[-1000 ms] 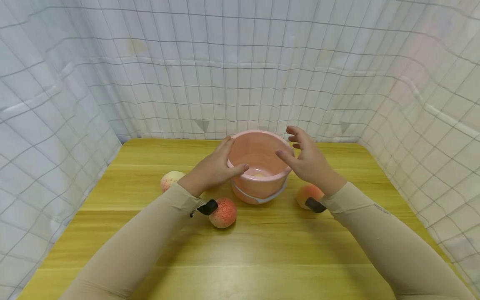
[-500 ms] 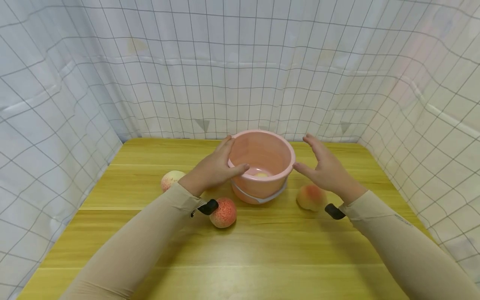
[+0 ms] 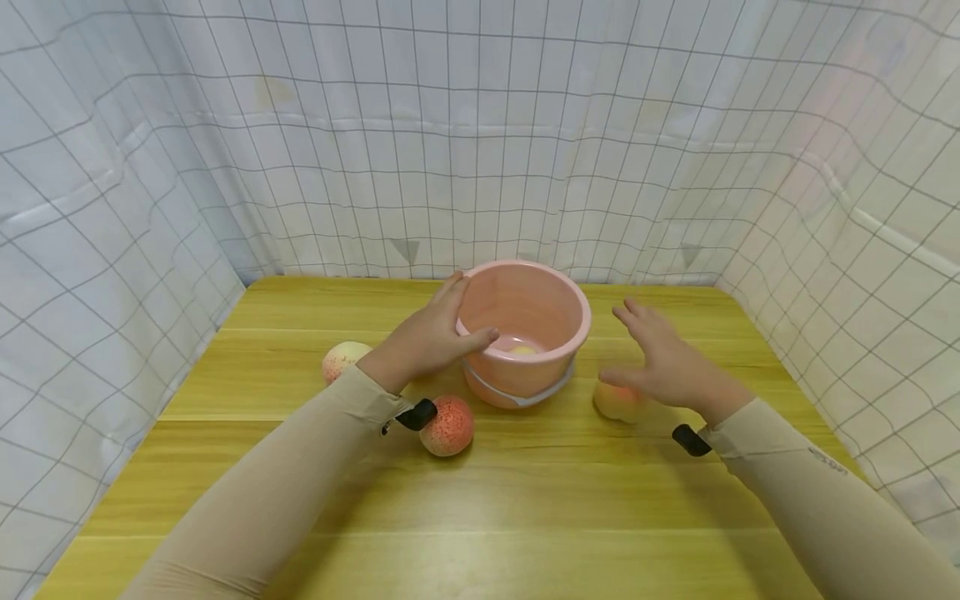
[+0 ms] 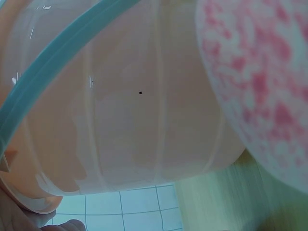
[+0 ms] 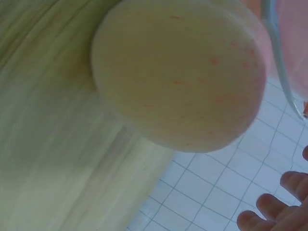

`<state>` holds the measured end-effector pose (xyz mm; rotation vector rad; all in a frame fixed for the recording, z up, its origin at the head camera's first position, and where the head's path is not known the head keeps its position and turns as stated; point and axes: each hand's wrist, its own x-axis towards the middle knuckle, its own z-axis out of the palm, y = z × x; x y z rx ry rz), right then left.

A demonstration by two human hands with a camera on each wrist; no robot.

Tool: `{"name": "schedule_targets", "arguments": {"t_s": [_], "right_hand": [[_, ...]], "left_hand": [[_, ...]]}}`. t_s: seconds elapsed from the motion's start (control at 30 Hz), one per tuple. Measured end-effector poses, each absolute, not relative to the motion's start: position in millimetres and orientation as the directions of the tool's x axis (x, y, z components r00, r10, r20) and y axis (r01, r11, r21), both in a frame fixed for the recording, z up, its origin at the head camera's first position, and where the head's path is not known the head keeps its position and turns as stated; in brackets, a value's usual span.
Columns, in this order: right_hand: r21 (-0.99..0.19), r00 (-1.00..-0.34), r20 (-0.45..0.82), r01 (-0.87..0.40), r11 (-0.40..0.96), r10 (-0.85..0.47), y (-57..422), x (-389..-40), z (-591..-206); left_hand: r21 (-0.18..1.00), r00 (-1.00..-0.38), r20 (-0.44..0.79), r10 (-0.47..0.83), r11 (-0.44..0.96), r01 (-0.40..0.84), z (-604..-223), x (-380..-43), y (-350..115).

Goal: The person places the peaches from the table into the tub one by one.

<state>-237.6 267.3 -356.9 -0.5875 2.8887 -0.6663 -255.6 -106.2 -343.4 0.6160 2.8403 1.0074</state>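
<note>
A pink bucket stands upright on the wooden table. My left hand holds its left rim, thumb over the inner side. The left wrist view shows the bucket's wall close up. To the right of the bucket, my right hand hovers with fingers spread over a pale orange peach, its thumb overlapping the fruit's top in the head view. The right wrist view has that peach large, with the fingertips apart from it; contact by the thumb is hidden there.
A red speckled peach lies in front of the bucket, beside the left wrist's black camera. A pale peach sits farther left. Something pale yellow shows on the bucket's bottom. Checked curtains enclose the table.
My right hand has moved from over the bucket's right rim, rightward and down to the peach beside it. The left hand and bucket have stayed put.
</note>
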Motion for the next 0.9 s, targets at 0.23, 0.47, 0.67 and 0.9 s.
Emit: {"name": "schedule_targets", "arguments": {"t_s": [0.23, 0.47, 0.67, 0.9], "right_hand": [[-0.424, -0.886, -0.071, -0.389, 0.818, -0.458, 275, -232, -377], [-0.409, -0.866, -0.041, -0.441, 0.799, -0.499, 281, -227, -397], [-0.4, -0.859, -0.048, -0.451, 0.798, -0.51, 285, -225, -406], [-0.379, -0.856, -0.035, -0.467, 0.799, -0.516, 286, -227, -412]], "left_hand": [[0.619, -0.917, 0.067, 0.393, 0.705, 0.347, -344, -256, -107], [0.618, -0.918, 0.068, 0.39, 0.706, 0.346, -344, -255, -107], [0.616, -0.919, 0.069, 0.389, 0.708, 0.346, -344, -254, -108], [0.62, -0.919, 0.071, 0.388, 0.704, 0.346, -345, -255, -107]]}}
